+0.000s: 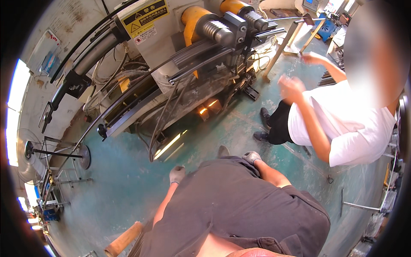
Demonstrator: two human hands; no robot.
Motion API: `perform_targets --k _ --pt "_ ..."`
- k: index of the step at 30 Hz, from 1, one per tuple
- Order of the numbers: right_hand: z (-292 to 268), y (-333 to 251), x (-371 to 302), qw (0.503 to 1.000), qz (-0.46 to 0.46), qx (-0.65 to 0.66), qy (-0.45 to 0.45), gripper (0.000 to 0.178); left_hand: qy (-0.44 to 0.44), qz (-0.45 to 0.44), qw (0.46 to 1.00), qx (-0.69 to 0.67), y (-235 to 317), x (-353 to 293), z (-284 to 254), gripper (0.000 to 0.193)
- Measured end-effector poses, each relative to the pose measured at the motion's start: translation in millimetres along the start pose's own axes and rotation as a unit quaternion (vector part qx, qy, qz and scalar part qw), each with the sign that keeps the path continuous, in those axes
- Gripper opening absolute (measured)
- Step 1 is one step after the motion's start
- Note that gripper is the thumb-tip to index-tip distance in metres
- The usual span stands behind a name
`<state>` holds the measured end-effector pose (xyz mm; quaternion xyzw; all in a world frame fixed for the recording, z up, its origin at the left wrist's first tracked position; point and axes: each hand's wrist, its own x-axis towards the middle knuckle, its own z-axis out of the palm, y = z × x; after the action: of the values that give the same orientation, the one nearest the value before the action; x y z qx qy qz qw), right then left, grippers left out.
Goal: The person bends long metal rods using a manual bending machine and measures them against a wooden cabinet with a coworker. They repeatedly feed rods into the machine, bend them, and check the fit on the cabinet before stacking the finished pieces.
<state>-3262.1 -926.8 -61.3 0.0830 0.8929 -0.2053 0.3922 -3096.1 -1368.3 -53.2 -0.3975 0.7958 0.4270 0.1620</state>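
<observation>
My left hand point(177, 174), in a grey work glove, hangs beside my dark shirt point(222, 192) with its fingers curled in and nothing visible in them. On the other side, my right hand point(251, 157) wears a similar glove and is held close against the shirt front. The shirt partly covers its fingers, so their grip is hidden. Ahead of me stands a large machine with yellow-orange cylinders point(201, 25), ribbed metal shafts and long dark rails point(167, 64). Neither hand touches it.
A person in a white shirt point(325, 120) stands close on my right, both hands raised. At left are a fan point(32, 154) and a metal stand point(55, 184). A brown tube point(123, 239) lies at lower left. Hoses point(160, 124) hang from the machine above the green floor point(115, 188).
</observation>
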Motion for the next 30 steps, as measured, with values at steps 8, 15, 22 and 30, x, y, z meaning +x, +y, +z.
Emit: perform_targets --k 8,15,22,30 --pt "12 -4 -1 1.000 -0.004 -0.021 0.000 0.046 0.017 0.045 0.998 0.027 -11 1 -9 0.027" --pt "18 -8 -8 1.000 0.005 -0.013 0.018 0.044 -0.004 0.016 0.996 -0.090 22 -9 -29 0.022" --pt "-3 -32 -22 1.000 -0.017 0.004 0.019 0.047 0.056 0.120 0.941 -0.311 111 8 -101 0.012" --pt "-1 -42 11 0.999 -0.033 -0.011 0.008 0.047 0.127 0.512 0.791 -0.310 433 -90 -304 0.016"
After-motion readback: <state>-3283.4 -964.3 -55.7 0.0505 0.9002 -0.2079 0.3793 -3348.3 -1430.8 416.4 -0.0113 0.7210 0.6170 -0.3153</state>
